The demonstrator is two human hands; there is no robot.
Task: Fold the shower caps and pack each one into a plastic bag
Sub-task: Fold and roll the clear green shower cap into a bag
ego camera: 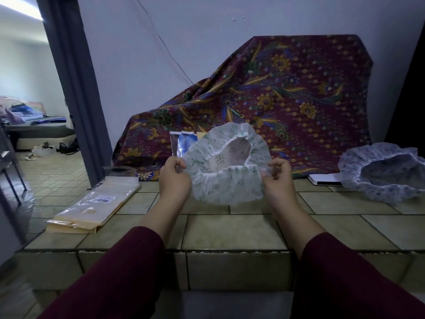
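Note:
A white shower cap with a green leaf print (226, 185) hangs above the tiled counter, its elastic opening facing me. My left hand (174, 174) pinches its left rim and my right hand (278, 177) pinches its right rim. A second cap, white with a blue-purple print (379, 173), lies open on the counter at the right. A stack of flat clear plastic bags (96, 203) lies on the counter's left side. Behind the held cap stands a clear bag with something blue inside (184, 143), partly hidden.
A maroon batik cloth (287, 93) drapes over something bulky against the back wall. A flat white object (324, 179) lies under the second cap's edge. The tiled counter (230, 226) ends in a front edge near me. An open doorway is at the left.

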